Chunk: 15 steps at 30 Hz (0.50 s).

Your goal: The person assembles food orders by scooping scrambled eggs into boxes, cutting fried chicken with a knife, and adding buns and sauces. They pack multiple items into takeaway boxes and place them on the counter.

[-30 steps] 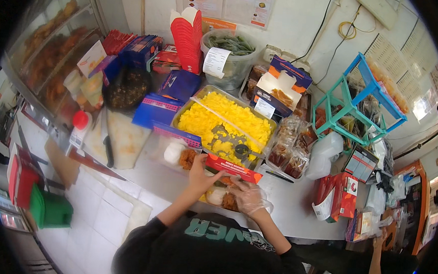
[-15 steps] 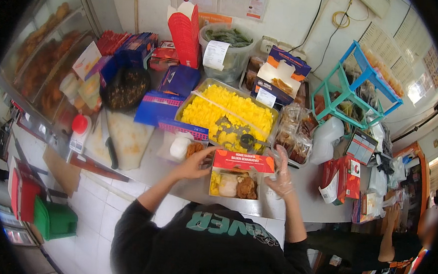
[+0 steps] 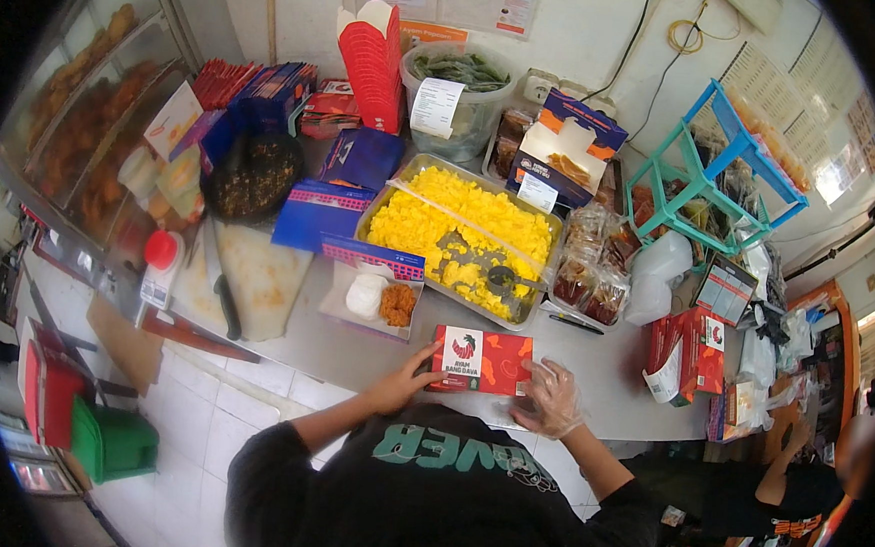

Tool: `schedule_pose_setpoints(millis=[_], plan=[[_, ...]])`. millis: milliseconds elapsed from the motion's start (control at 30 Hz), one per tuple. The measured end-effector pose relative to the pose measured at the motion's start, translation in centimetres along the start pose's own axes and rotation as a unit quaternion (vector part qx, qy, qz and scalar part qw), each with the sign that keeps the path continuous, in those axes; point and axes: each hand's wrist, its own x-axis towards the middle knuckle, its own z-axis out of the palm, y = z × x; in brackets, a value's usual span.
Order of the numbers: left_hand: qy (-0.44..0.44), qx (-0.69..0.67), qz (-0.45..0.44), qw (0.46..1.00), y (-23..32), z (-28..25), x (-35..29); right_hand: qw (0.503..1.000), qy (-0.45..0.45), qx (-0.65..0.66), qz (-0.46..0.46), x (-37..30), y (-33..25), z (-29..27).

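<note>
A red cardboard food box (image 3: pixel 497 364) with its lid down sits at the front edge of the metal counter. My left hand (image 3: pixel 403 380), bare, grips its left end. My right hand (image 3: pixel 550 401), in a clear plastic glove, holds the right end, fingers bent at the corner. The food inside is hidden by the lid. Just behind and to the left stands an open blue-edged box (image 3: pixel 332 312) with white rice (image 3: pixel 365 295) and a piece of fried chicken (image 3: pixel 398 304). Beyond the red box lies a metal tray (image 3: pixel 424 291) of yellow scrambled egg, a black scoop (image 3: pixel 502 279) in it.
To the left, a knife (image 3: pixel 221 285) lies on a white cutting board (image 3: pixel 266 293) beside a dark pan (image 3: pixel 251 177). Packed sauce bags (image 3: pixel 588 273) and red boxes (image 3: pixel 688 354) stand right. A green bin (image 3: pixel 115 441) is on the floor; another person (image 3: pixel 765 494) stands at far right.
The red box's lid has gone from open to down, covering the egg, rice and chicken. Both hands have moved slightly down, now against the box's ends.
</note>
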Motion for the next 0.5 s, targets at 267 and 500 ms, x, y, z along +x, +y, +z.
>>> schedule_pose_setpoints(millis=[267,500], plan=[[0.143,0.089,0.191,0.967,-2.2,2.6,1.0,0.992,-0.046,-0.112,0.029,6.1,-2.5,4.2],[0.158,0.147,0.168,0.962,-3.2,3.1,0.8,0.987,-0.124,-0.068,0.074,6.2,-2.0,4.6]])
